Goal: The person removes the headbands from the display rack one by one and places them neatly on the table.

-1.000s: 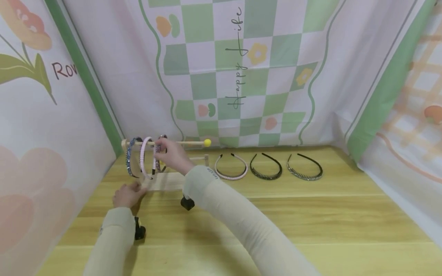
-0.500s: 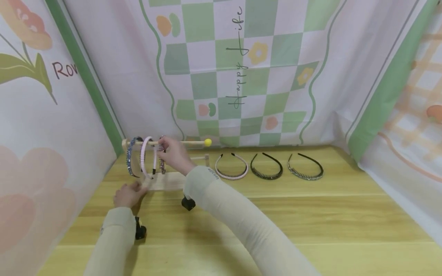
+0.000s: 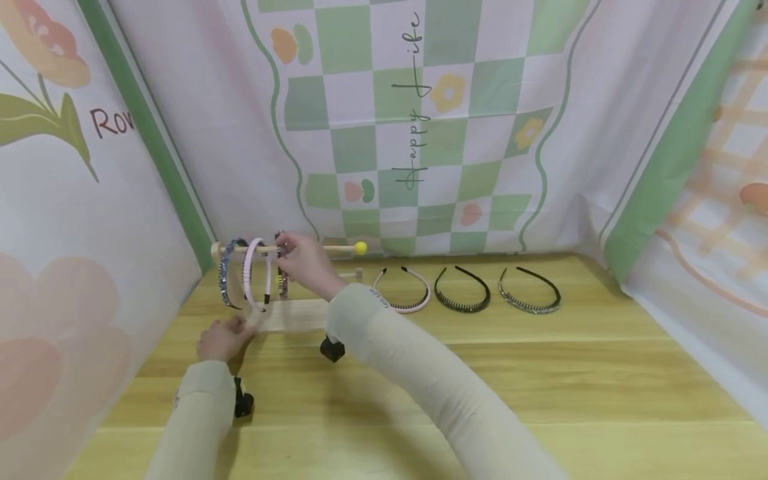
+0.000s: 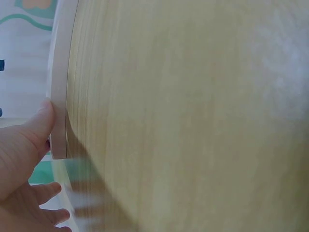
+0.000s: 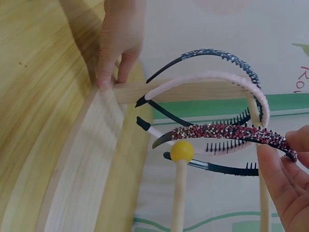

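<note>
Right fingers [image 5: 273, 166] clamped red headband [image 5: 217, 131], pink headband [image 3: 249, 273] just left; left fingers [image 5: 107, 67] pinched stand [image 5: 91, 154]. I judged firm bracing best.

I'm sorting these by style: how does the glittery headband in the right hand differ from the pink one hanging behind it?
The glittery headband sparkles in red and silver; the pink headband is plain pale pink. The right hand pinches the glittery headband, while the pink headband hangs on the wooden rod, untouched. Both are curved, with dark comb teeth and dark tips.
</note>
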{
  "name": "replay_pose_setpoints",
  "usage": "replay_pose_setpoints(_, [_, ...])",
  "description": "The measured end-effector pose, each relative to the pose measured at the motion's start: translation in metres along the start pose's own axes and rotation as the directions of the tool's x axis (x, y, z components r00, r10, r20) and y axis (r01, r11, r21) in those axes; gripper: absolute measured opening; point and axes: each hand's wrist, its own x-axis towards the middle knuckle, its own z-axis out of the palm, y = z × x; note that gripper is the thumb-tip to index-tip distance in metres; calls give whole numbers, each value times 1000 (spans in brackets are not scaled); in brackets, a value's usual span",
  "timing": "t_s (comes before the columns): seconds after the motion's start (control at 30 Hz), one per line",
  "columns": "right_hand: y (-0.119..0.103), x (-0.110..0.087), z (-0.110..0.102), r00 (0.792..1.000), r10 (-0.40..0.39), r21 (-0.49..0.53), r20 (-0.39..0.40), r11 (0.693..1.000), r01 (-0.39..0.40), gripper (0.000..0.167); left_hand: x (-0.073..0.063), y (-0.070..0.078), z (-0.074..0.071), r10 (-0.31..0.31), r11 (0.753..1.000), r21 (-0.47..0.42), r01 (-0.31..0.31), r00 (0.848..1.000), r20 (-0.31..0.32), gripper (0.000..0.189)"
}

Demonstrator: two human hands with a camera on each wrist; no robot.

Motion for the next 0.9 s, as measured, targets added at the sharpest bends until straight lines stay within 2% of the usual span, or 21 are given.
replay_pose_setpoints(0.27, [-7, -2, -9, 1000, 7, -11, 7, 1000, -7, 35, 4, -3, 3, 0, 1000, 3, 0, 1000, -10, 69])
replay_pose_setpoints(0.57, [-14, -5, -28, 999, 15, 10, 34, 1000, -15, 35, 2, -2, 2, 9, 1000, 6, -9, 1000, -12, 68])
replay_pose_setpoints(0.9, [-13, -7, -50, 1000, -14, 22, -19, 1000, 14, 35, 1, -3, 2, 33, 999, 14, -33, 999, -19, 70])
